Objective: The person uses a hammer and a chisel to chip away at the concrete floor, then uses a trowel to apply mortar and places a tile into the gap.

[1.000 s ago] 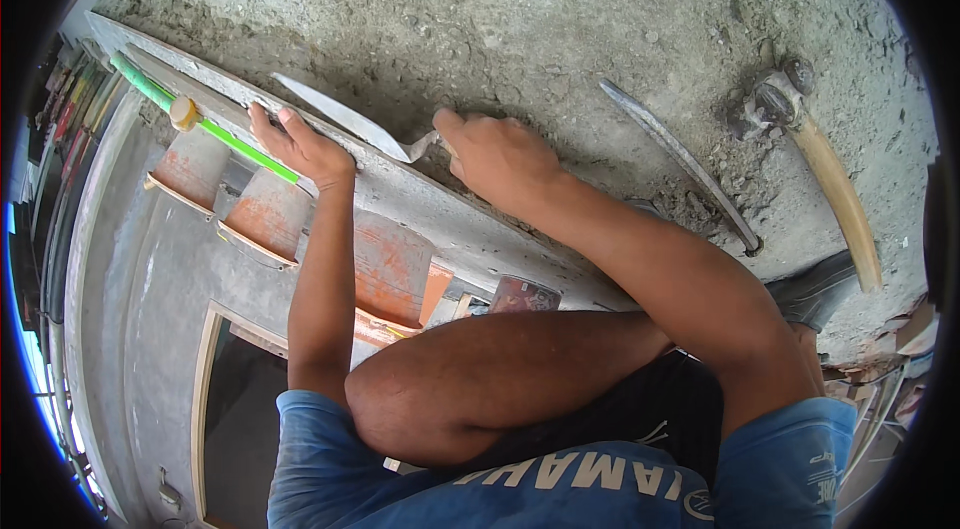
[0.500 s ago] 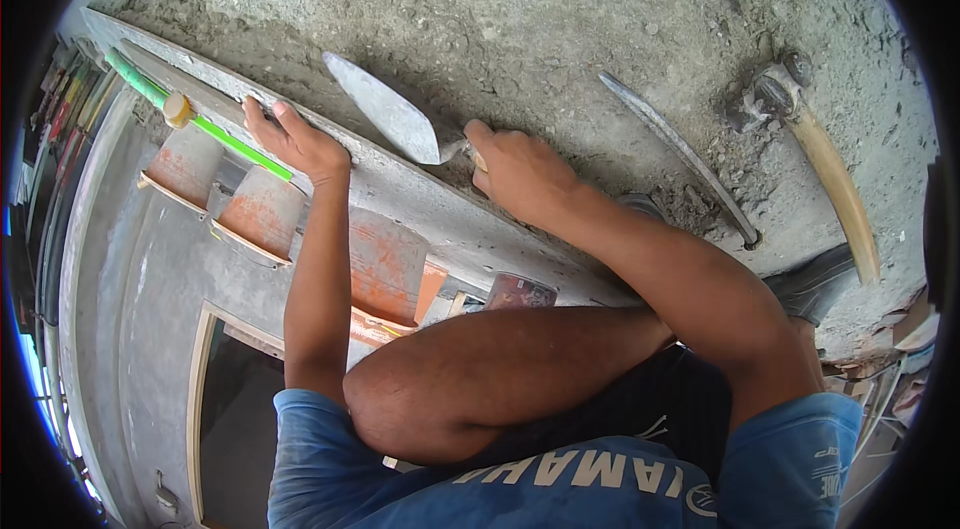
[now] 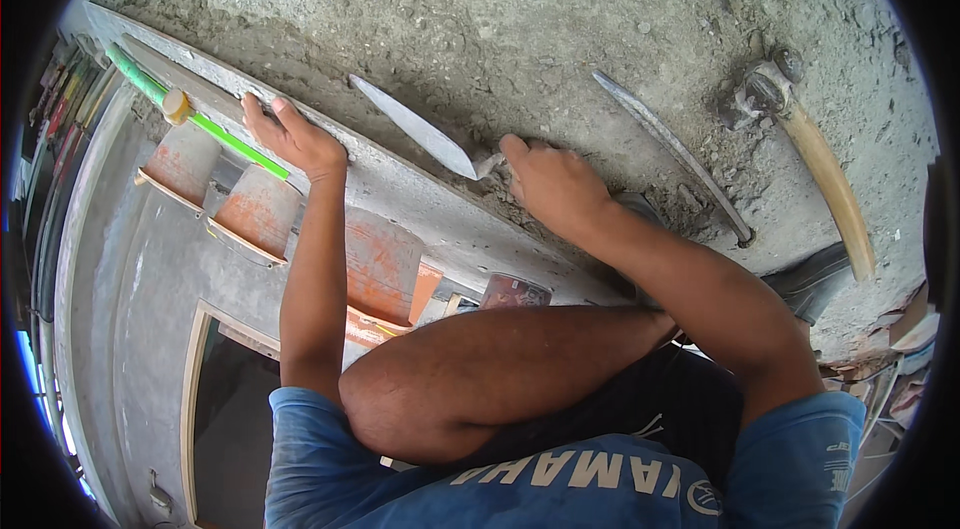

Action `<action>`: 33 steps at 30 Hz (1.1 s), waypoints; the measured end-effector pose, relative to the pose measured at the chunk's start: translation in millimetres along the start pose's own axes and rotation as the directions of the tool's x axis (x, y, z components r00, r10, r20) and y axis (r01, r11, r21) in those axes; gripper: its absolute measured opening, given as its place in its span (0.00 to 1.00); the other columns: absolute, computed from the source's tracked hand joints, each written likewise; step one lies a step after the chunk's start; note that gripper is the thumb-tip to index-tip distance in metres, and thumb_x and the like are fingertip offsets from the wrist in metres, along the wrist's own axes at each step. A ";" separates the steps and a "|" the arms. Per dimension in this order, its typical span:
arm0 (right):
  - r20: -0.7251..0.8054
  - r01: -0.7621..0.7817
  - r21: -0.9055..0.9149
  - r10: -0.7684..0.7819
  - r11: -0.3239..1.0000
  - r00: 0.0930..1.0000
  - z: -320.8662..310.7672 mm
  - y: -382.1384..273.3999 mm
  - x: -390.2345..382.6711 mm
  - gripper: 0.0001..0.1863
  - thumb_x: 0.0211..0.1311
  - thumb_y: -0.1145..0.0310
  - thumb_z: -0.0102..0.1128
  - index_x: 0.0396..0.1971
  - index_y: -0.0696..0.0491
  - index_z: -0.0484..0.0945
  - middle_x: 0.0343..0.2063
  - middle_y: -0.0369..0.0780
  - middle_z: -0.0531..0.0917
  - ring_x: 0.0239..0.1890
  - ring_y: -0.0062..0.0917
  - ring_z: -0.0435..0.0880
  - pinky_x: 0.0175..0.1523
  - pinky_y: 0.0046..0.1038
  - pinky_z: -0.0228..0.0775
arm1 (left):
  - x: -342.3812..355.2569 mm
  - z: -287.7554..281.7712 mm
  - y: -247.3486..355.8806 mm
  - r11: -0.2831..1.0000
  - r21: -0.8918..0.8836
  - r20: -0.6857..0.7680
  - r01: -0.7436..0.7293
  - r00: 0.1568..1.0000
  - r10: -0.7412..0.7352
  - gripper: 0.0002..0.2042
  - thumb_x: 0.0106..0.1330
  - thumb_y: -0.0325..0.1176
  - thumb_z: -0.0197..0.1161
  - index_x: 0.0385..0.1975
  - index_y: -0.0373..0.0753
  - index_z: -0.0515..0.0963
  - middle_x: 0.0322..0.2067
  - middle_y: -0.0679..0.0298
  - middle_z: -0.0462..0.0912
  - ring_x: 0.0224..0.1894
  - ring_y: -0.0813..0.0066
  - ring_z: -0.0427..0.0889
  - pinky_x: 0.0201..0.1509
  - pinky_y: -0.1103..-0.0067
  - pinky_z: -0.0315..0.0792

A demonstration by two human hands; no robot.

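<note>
My right hand [image 3: 560,186] is closed round the handle of a pointed trowel [image 3: 415,126]. Its metal blade is tilted close to the rough, crumbly mortar and points away to the upper left, beside a long board-like edge [image 3: 400,174]. Most of the handle is hidden by my fingers. Against the outer side of that edge rests my left hand [image 3: 300,144], fingers stretched toward its top and holding no tool. A bright green strip [image 3: 235,141] runs just below the left hand.
To the right lie a bent metal bar [image 3: 675,154] and a hammer [image 3: 825,169] with a wooden handle. Several dusty orange buckets [image 3: 255,214] stand lower down beyond the edge, near a dark doorway [image 3: 235,419]. My bent knee [image 3: 400,394] is close below.
My right hand has moved the trowel right and slightly down along the edge. Its blade has turned and now looks narrower. My left hand stays in almost the same place.
</note>
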State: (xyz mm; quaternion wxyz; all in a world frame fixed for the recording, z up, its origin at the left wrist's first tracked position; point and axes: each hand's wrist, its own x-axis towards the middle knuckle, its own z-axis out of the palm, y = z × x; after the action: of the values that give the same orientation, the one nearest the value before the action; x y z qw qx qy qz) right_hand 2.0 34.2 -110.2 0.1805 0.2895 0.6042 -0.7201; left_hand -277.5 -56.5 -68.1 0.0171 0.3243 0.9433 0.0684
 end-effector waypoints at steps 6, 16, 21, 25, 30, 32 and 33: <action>-0.110 -0.002 0.110 0.014 0.994 0.994 5.4 -0.8 -8.5 0.11 0.59 0.70 0.54 0.40 0.57 0.67 0.31 0.53 0.82 0.33 0.49 0.84 0.37 0.46 0.78 | 0.9 1.9 -0.9 1.000 0.019 0.003 0.009 1.000 -0.009 0.30 0.73 0.45 0.42 0.64 0.23 0.56 0.66 0.42 0.57 0.70 0.48 0.51 0.74 0.62 0.39; 0.043 0.007 -0.025 -0.006 1.000 0.999 -6.6 1.4 -12.2 0.15 0.58 0.68 0.58 0.43 0.55 0.66 0.31 0.53 0.81 0.34 0.52 0.82 0.39 0.48 0.74 | -2.5 2.8 -3.0 1.000 0.006 -0.026 0.000 1.000 0.001 0.31 0.73 0.46 0.43 0.63 0.23 0.58 0.66 0.40 0.57 0.71 0.46 0.49 0.74 0.60 0.38; -0.205 -0.070 0.137 0.097 0.988 0.974 -24.4 -15.6 -15.7 0.15 0.58 0.67 0.59 0.42 0.56 0.67 0.33 0.52 0.81 0.36 0.50 0.83 0.42 0.46 0.76 | -1.1 2.6 -3.3 1.000 0.018 -0.019 -0.022 1.000 0.022 0.30 0.73 0.46 0.43 0.63 0.23 0.58 0.66 0.40 0.57 0.70 0.45 0.50 0.74 0.60 0.38; 0.183 -0.031 -0.158 0.061 0.987 0.981 -12.0 -3.7 -15.8 0.15 0.58 0.68 0.59 0.41 0.57 0.67 0.33 0.52 0.81 0.35 0.50 0.83 0.40 0.46 0.76 | 2.9 4.4 -5.0 0.996 0.075 -0.068 -0.041 0.997 0.046 0.28 0.73 0.42 0.45 0.62 0.23 0.60 0.64 0.43 0.61 0.68 0.52 0.58 0.72 0.67 0.48; -0.113 -0.032 -0.005 0.031 0.999 0.993 -22.7 -18.6 -7.8 0.15 0.58 0.68 0.59 0.42 0.56 0.68 0.34 0.52 0.81 0.36 0.49 0.83 0.39 0.45 0.77 | -0.5 1.9 -1.5 0.999 0.029 -0.026 -0.016 1.000 0.017 0.29 0.73 0.44 0.44 0.64 0.25 0.59 0.66 0.41 0.57 0.70 0.45 0.49 0.74 0.60 0.39; 0.028 -0.029 -0.172 0.034 0.985 0.999 -14.0 -12.7 -5.3 0.15 0.59 0.67 0.59 0.42 0.56 0.67 0.35 0.52 0.81 0.36 0.49 0.83 0.40 0.45 0.78 | 0.2 3.7 -2.2 1.000 0.019 -0.045 -0.023 0.999 0.023 0.29 0.73 0.44 0.44 0.63 0.25 0.59 0.66 0.42 0.57 0.70 0.45 0.49 0.73 0.60 0.39; 0.171 -0.011 -0.330 0.071 0.944 0.983 -10.3 -8.4 -1.6 0.16 0.59 0.66 0.59 0.43 0.56 0.67 0.36 0.52 0.81 0.36 0.49 0.83 0.40 0.44 0.78 | -2.5 4.2 -6.0 0.999 0.023 -0.036 -0.029 0.999 0.029 0.29 0.73 0.44 0.44 0.64 0.25 0.59 0.66 0.42 0.57 0.70 0.45 0.49 0.73 0.59 0.39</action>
State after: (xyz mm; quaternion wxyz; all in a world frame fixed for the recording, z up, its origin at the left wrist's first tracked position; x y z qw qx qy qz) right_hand 0.1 45.8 -103.7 0.2951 0.2018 0.6903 -0.6290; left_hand -278.8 -62.2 -73.1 -0.0048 0.3368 0.9394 0.0641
